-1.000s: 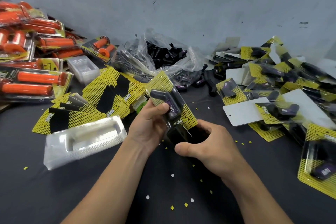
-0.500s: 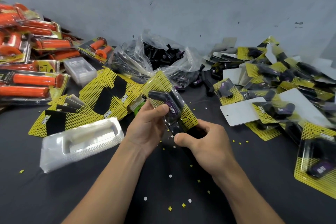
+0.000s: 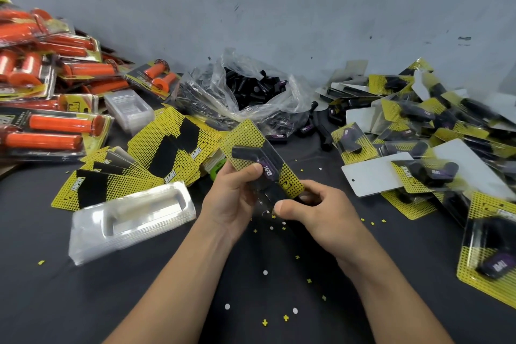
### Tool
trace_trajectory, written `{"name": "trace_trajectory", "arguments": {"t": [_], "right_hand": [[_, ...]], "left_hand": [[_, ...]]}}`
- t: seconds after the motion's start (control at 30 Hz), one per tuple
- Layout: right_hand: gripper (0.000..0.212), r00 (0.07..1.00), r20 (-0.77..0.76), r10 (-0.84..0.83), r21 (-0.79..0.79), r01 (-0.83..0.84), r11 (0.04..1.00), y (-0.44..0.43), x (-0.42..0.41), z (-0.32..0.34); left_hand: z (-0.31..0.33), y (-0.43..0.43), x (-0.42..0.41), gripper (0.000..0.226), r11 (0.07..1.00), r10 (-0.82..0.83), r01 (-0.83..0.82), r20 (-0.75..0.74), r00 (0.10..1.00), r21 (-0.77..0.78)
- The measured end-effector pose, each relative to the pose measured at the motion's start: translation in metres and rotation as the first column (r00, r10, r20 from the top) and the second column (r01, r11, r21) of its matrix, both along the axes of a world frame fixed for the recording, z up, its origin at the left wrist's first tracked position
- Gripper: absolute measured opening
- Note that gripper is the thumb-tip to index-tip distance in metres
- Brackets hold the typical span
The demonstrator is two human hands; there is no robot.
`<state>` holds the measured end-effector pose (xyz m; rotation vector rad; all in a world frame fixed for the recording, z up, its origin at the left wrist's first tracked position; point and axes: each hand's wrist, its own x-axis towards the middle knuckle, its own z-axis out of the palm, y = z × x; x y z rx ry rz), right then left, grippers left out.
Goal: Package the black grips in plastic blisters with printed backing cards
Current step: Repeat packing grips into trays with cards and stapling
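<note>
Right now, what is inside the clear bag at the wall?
Loose black grips fill the bag; one shows a purple label. Crumpled plastic hides those lower down, so their number cannot be told.

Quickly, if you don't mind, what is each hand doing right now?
Left hand: closed, grips the blister pack, thumb on its front.
Right hand: closed, pinches the same pack's lower end.

The scene is lit softly and evenly, and only faint shadows are cast on the dark table [image 3: 83, 301]. White shine is seen on the clear blister stack [image 3: 131, 220] at 8 o'clock. The edges at 3 and 9 o'clock are blurred and bent.
</note>
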<state>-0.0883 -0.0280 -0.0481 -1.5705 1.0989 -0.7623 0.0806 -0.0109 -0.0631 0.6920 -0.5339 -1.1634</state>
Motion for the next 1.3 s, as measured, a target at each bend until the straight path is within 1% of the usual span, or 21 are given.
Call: {"name": "trace_trajectory", "arguments": {"t": [0.1, 0.13, 0.2, 0.27, 0.33, 0.4, 0.43, 0.47, 0.5, 0.53, 0.6, 0.67, 0.77, 0.87, 0.93, 1.03, 1.1, 1.17, 1.2, 1.23, 1.3], "right_hand": [[0.064, 0.987, 0.027, -0.157, 0.078, 0.155, 0.985, -0.005, -0.006, -0.003], [0.061, 0.978, 0.016, -0.208, 0.087, 0.206, 0.975, -0.006, -0.008, -0.004], [0.046, 0.953, -0.051, -0.299, 0.041, 0.301, 0.953, -0.01, -0.013, -0.004], [0.036, 0.92, -0.151, -0.361, -0.084, 0.352, 0.932, -0.011, -0.015, -0.004], [0.032, 0.878, -0.174, -0.445, -0.287, 0.387, 0.876, -0.008, -0.012, -0.006], [0.038, 0.86, -0.044, -0.508, -0.504, 0.42, 0.754, 0.0, -0.009, -0.004], [0.038, 0.87, 0.035, -0.491, -0.582, 0.417, 0.698, 0.006, -0.006, -0.002], [0.036, 0.89, 0.083, -0.449, -0.626, 0.397, 0.671, 0.013, -0.003, -0.002], [0.037, 0.913, 0.099, -0.395, -0.635, 0.363, 0.682, 0.019, 0.001, -0.003], [0.041, 0.936, 0.101, -0.337, -0.61, 0.326, 0.722, 0.024, 0.006, -0.006], [0.05, 0.967, 0.079, -0.243, -0.515, 0.248, 0.82, 0.031, 0.015, -0.012], [0.038, 0.98, 0.088, -0.181, -0.417, 0.201, 0.886, 0.033, 0.023, -0.017], [0.017, 0.965, 0.23, -0.126, -0.194, 0.172, 0.966, 0.03, 0.029, -0.019], [0.012, 0.964, 0.235, -0.127, -0.182, 0.172, 0.968, 0.026, 0.03, -0.021], [0.014, 0.959, 0.258, -0.114, -0.185, 0.165, 0.969, 0.027, 0.03, -0.019], [0.006, 0.963, 0.255, -0.092, -0.194, 0.144, 0.97, 0.029, 0.027, -0.016], [0.006, 0.979, 0.187, -0.087, -0.265, 0.136, 0.955, 0.028, 0.024, -0.016], [0.007, 0.985, 0.11, -0.134, -0.397, 0.166, 0.903, 0.025, 0.018, -0.015], [0.006, 0.979, 0.124, -0.164, -0.435, 0.202, 0.878, 0.024, 0.015, -0.013], [0.002, 0.968, 0.174, -0.182, -0.439, 0.242, 0.865, 0.022, 0.012, -0.01], [0.009, 0.922, 0.306, -0.235, -0.385, 0.346, 0.856, 0.016, 0.004, -0.005]], "left_hand": [[0.002, -0.006, 0.004, 0.037, 0.99, 0.142, -0.139, -0.109, 0.984, 0.037], [0.002, -0.007, 0.008, 0.037, 0.986, 0.166, -0.16, -0.142, 0.976, 0.055], [0.001, -0.007, 0.012, 0.037, 0.984, 0.166, -0.153, -0.157, 0.973, 0.094], [0.002, -0.004, 0.01, 0.042, 0.981, 0.153, -0.134, -0.14, 0.978, 0.139], [0.002, -0.002, 0.007, 0.055, 0.979, 0.141, -0.12, -0.124, 0.982, 0.166], [0.003, 0.0, 0.006, 0.054, 0.98, 0.121, -0.101, -0.109, 0.987, 0.169], [0.004, 0.0, 0.007, 0.053, 0.982, 0.109, -0.091, -0.101, 0.989, 0.167], [0.004, 0.001, 0.006, 0.057, 0.984, 0.093, -0.077, -0.09, 0.992, 0.162], [0.005, 0.002, 0.006, 0.063, 0.985, 0.075, -0.062, -0.077, 0.994, 0.158], [0.005, 0.002, 0.006, 0.068, 0.988, 0.054, -0.044, -0.064, 0.996, 0.149], [0.005, 0.004, 0.004, 0.068, 0.993, -0.012, 0.017, -0.047, 0.999, 0.114], [0.004, 0.006, 0.003, 0.057, 0.992, -0.103, 0.105, -0.02, 0.994, 0.072], [0.003, 0.007, 0.002, 0.033, 0.981, -0.194, 0.193, 0.04, 0.98, 0.032], [0.001, 0.006, 0.003, 0.021, 0.98, -0.201, 0.199, 0.1, 0.975, 0.031], [0.001, 0.006, 0.003, 0.019, 0.98, -0.197, 0.193, 0.107, 0.975, 0.042], [0.002, 0.005, 0.004, 0.032, 0.993, -0.115, 0.115, 0.026, 0.993, 0.02], [0.004, 0.004, 0.008, 0.033, 0.998, -0.056, 0.055, -0.033, 0.998, -0.018], [0.003, 0.004, 0.012, 0.023, 0.998, -0.044, 0.04, -0.085, 0.995, -0.053], [0.003, 0.003, 0.014, 0.02, 0.998, -0.042, 0.036, -0.115, 0.992, -0.056], [0.002, 0.003, 0.015, 0.024, 0.998, -0.039, 0.032, -0.136, 0.99, -0.051], [0.0, 0.002, 0.015, 0.045, 0.999, -0.03, 0.028, -0.084, 0.996, -0.027]]}}
